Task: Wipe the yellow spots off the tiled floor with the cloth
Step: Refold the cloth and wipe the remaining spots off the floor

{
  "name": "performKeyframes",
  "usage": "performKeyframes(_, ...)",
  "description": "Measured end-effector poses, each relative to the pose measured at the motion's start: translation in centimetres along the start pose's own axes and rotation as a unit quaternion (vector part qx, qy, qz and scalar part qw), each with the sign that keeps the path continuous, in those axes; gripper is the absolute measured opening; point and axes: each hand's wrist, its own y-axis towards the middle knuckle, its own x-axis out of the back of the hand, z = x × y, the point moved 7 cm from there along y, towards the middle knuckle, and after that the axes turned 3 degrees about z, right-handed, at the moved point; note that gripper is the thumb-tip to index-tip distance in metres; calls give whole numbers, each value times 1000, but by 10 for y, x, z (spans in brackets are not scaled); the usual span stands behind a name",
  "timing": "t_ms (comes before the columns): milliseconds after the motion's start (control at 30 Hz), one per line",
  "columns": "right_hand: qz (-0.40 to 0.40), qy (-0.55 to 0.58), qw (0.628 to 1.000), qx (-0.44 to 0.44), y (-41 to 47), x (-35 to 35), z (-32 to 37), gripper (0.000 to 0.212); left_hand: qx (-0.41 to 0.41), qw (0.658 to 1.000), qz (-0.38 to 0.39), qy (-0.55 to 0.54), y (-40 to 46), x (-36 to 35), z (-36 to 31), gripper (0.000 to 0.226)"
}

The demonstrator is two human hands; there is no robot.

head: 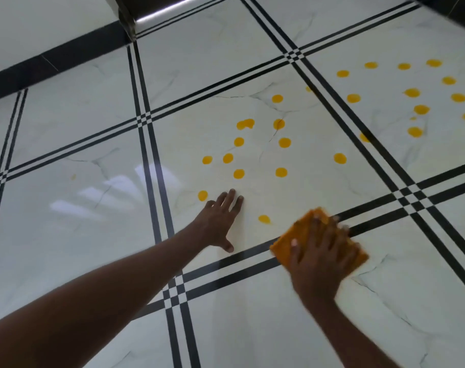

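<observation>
Several yellow spots [281,172] dot the white marble-look tiled floor [66,235], a cluster on the middle tile and another group [412,92] on the tile at the upper right. My right hand [319,258] presses flat on an orange cloth [284,248] lying over the black double stripe at the middle tile's near edge; the hand is blurred. One spot [264,219] lies just left of the cloth. My left hand [220,221] rests flat on the tile with fingers spread, beside a spot [202,195], holding nothing.
Black double stripes [149,155] cross the floor in a grid. A black border band [53,65] runs along the upper left. A metal-edged fixture [136,17] stands at the top. A faint yellow smear [73,176] marks the left tile.
</observation>
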Motion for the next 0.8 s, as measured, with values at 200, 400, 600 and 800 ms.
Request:
performKeyframes(200, 35, -74, 954, 288, 124, -33, 77, 73, -40, 998, -38, -36, -1, -5, 15, 145)
performKeyframes(400, -37, -11, 999, -25, 138, 10, -8, 72, -30, 996, -51, -62, 2, -11, 11, 148)
performKeyframes(600, 36, -90, 954, 282, 110, -21, 72, 77, -32, 994, -55, -92, 2, -11, 12, 148)
performKeyframes(800, -57, 12, 997, -58, 183, 9, -8, 71, -20, 993, -59, -98, 3, -11, 10, 149)
